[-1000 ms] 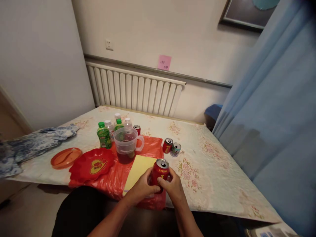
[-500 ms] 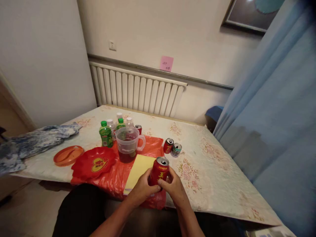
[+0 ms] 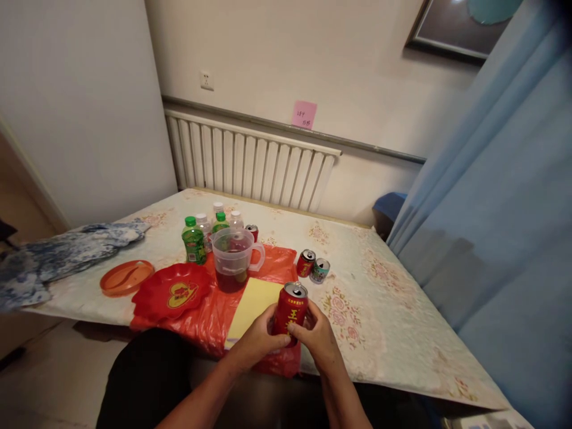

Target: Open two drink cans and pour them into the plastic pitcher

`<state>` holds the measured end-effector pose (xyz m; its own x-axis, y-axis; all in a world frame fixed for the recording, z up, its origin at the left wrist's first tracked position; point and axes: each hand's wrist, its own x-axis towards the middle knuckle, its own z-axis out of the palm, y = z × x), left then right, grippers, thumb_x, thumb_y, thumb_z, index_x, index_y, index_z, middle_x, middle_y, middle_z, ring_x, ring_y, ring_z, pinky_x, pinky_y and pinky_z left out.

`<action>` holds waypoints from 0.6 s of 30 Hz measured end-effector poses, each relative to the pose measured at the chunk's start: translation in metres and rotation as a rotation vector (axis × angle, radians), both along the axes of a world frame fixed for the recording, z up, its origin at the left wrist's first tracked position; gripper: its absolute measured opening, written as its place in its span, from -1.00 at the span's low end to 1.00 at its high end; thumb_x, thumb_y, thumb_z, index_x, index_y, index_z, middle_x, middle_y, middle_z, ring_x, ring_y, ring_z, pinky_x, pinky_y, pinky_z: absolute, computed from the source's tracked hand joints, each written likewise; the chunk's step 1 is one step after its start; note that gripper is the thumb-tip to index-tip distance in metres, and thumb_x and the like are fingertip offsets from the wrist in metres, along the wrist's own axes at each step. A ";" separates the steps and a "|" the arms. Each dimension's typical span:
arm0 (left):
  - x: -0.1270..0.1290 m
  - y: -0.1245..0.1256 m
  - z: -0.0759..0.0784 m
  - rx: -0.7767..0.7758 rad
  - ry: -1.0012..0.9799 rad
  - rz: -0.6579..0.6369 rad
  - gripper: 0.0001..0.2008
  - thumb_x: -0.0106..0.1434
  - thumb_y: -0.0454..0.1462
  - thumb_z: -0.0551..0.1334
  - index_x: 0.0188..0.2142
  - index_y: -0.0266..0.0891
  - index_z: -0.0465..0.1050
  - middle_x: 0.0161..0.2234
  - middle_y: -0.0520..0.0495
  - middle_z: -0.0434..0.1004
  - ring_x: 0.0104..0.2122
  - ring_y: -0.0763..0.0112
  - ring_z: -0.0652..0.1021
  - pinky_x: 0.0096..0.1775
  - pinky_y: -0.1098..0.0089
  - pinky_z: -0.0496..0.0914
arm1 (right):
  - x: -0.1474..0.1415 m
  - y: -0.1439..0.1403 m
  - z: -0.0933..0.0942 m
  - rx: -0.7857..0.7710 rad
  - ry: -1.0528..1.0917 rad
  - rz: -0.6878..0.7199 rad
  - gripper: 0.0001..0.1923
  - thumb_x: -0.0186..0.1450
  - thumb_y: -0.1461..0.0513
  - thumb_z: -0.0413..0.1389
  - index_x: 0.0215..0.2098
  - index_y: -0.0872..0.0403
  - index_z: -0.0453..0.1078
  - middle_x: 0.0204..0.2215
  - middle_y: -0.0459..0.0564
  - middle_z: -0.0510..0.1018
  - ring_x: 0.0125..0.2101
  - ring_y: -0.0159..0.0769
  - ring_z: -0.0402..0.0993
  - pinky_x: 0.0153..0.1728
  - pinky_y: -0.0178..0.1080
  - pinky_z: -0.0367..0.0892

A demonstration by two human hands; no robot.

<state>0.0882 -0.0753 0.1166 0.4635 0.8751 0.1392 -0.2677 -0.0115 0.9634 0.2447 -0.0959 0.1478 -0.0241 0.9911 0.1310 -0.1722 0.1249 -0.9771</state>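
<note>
A red drink can (image 3: 290, 311) with yellow lettering stands upright between my two hands, its top opened. My left hand (image 3: 259, 335) is wrapped round its left side, and my right hand (image 3: 318, 335) grips the right side with the thumb across the front. Under and behind the can lie a yellow paper pad (image 3: 257, 304) and a red plastic sheet (image 3: 201, 325). Left of the pad stands a clear plastic jug (image 3: 230, 256) partly filled with dark liquid. Beyond my right hand, a second red can (image 3: 306, 263) and a teal-and-silver can (image 3: 320, 271) stand side by side.
A red scalloped plate (image 3: 152, 292) and an orange lid (image 3: 126, 277) lie at the left. Several bottles, one a green bottle (image 3: 193, 243), and another red can (image 3: 252, 232) stand behind the jug. Crumpled blue-and-white cloth (image 3: 75, 253) covers the far left. A blue curtain (image 3: 491, 208) hangs at right.
My view has shifted slightly, so the scene sits a little further right. Both hands keep their hold on the red can, with almost no other movement.
</note>
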 end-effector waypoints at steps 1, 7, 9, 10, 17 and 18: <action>0.000 0.000 0.001 -0.001 -0.007 -0.004 -0.32 -0.01 -0.28 0.40 0.13 -0.30 0.34 0.06 -0.21 0.54 0.04 0.05 0.52 0.09 0.17 0.36 | 0.001 0.000 0.000 -0.002 0.002 0.004 -0.40 -0.02 0.34 0.30 0.02 0.06 0.42 -0.03 0.03 0.63 -0.01 -0.03 0.56 0.06 -0.03 0.43; 0.000 -0.003 0.013 0.028 0.092 0.056 -0.37 0.00 -0.34 0.36 0.11 -0.29 0.35 0.04 -0.18 0.55 0.04 0.08 0.53 0.09 0.18 0.37 | 0.003 0.001 -0.003 -0.014 0.006 0.018 -0.40 0.01 0.33 0.31 0.05 0.05 0.41 -0.01 0.04 0.61 0.03 -0.04 0.54 0.09 -0.03 0.41; 0.000 -0.004 0.016 0.030 0.109 0.063 -0.39 0.00 -0.33 0.35 0.10 -0.31 0.35 0.03 -0.19 0.56 0.02 0.08 0.54 0.07 0.18 0.39 | 0.004 0.002 -0.003 -0.025 0.006 0.032 -0.39 0.00 0.32 0.31 0.04 0.04 0.40 0.00 0.03 0.61 0.03 -0.05 0.54 0.09 -0.03 0.41; 0.000 -0.004 0.016 0.033 0.121 0.068 -0.40 0.01 -0.33 0.34 0.09 -0.31 0.35 0.02 -0.19 0.56 0.00 0.08 0.54 0.06 0.18 0.40 | 0.004 0.002 -0.003 -0.029 0.005 0.039 -0.39 0.00 0.32 0.32 0.04 0.04 0.40 0.00 0.02 0.61 0.03 -0.05 0.54 0.09 -0.03 0.41; 0.005 0.000 -0.006 0.057 0.150 0.041 -0.32 0.00 -0.36 0.35 0.16 -0.28 0.31 0.07 -0.18 0.53 0.02 0.12 0.53 0.08 0.18 0.39 | 0.013 0.003 -0.012 -0.057 -0.073 0.033 -0.46 -0.03 0.35 0.31 -0.06 0.05 0.43 -0.13 -0.02 0.66 -0.09 -0.08 0.59 -0.02 -0.08 0.47; 0.006 0.001 -0.011 0.043 0.136 0.006 -0.27 -0.01 -0.36 0.35 0.19 -0.27 0.27 0.11 -0.19 0.51 0.04 0.11 0.53 0.08 0.18 0.40 | 0.016 0.003 -0.014 -0.062 -0.089 0.026 -0.45 -0.03 0.35 0.32 -0.05 0.06 0.43 -0.13 -0.02 0.66 -0.10 -0.08 0.60 -0.03 -0.08 0.48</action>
<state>0.0937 -0.0742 0.1053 0.4753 0.8725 0.1132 -0.1348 -0.0549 0.9893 0.2604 -0.0931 0.1338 -0.0588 0.9961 0.0652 -0.0871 0.0599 -0.9944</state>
